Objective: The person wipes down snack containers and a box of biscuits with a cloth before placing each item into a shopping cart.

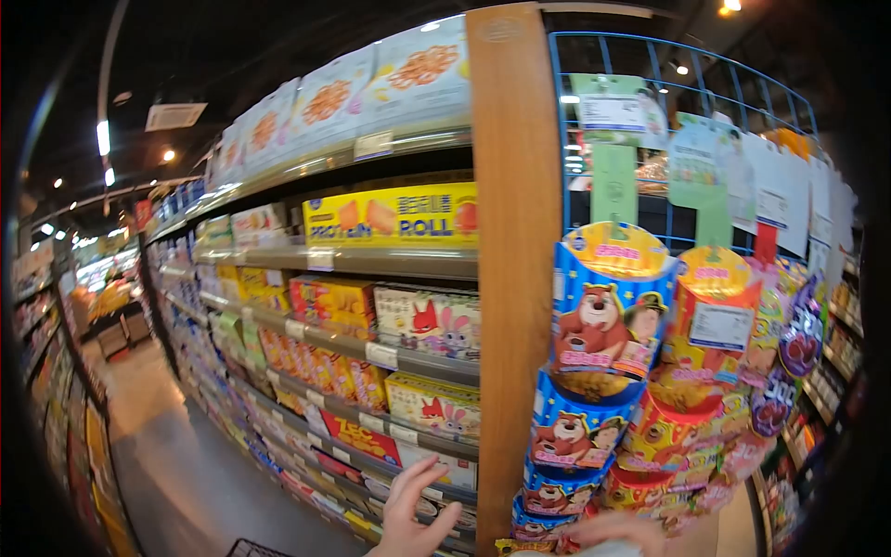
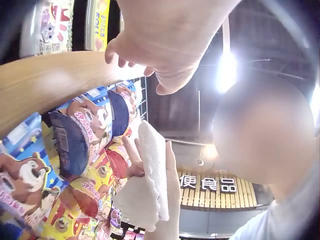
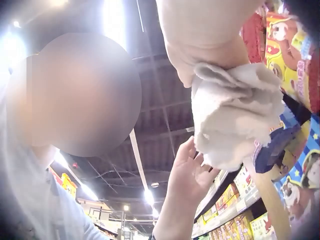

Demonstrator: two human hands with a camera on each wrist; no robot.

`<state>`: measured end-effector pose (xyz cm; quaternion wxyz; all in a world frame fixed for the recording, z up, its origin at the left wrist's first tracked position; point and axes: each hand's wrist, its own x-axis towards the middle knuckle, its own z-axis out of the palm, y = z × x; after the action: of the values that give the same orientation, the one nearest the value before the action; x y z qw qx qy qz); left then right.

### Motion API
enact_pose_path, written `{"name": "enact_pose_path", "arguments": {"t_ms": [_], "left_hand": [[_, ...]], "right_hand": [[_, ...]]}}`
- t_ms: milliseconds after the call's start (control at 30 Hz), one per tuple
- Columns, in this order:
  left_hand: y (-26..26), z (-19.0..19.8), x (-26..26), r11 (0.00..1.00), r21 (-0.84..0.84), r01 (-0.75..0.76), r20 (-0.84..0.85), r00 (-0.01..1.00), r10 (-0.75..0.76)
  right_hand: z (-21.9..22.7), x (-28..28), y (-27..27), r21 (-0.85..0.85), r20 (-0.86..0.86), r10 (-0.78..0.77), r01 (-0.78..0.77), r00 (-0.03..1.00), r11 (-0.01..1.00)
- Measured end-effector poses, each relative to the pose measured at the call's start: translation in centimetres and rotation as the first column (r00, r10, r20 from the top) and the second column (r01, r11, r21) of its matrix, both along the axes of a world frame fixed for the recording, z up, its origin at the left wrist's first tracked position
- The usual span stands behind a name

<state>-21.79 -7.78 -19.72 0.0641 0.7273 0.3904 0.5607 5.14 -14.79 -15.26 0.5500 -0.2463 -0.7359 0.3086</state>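
A crumpled, matt white cloth (image 3: 235, 112) of soft, nubbly weave hangs beside the smooth, satin-finished tall wooden end panel (image 1: 515, 260), to whose right glossy printed blue cardboard snack cups (image 1: 603, 316) shine.

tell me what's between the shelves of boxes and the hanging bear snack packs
An upright wooden post stands between the shelves and the bear snack packs; the head view shows it best.

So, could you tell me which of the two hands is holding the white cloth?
The right hand, low beside the hanging snack packs, grips the white cloth; the left hand is open and holds nothing.
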Motion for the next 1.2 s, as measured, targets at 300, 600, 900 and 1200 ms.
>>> {"name": "enact_pose_path", "arguments": {"t_ms": [300, 600, 900, 1200], "left_hand": [[-13.7, -18.8, -9.5, 0.626, -0.478, -0.617, -0.374, 0.787, 0.49], [-31.9, -34.0, -7.2, 0.171, -0.74, -0.65, -0.474, 0.684, 0.554], [-30.0, -32.6, -8.3, -0.143, -0.669, -0.73, -0.704, 0.559, 0.438], [-25.0, -30.9, -17.1, -0.137, -0.643, -0.754, -0.703, 0.51, 0.495]], "right_hand": [[-6.2, -5.4, 2.4, -0.144, 0.21, 0.383, -0.359, 0.9, 0.922], [-11.8, -10.7, 6.2, -0.311, 0.195, 0.63, -0.561, 0.752, 0.767], [-15.5, -12.6, 6.4, -0.529, 0.167, 0.661, -0.499, 0.731, 0.686], [-18.4, -15.6, 7.7, -0.69, 0.156, 0.626, -0.369, 0.764, 0.623]]}}
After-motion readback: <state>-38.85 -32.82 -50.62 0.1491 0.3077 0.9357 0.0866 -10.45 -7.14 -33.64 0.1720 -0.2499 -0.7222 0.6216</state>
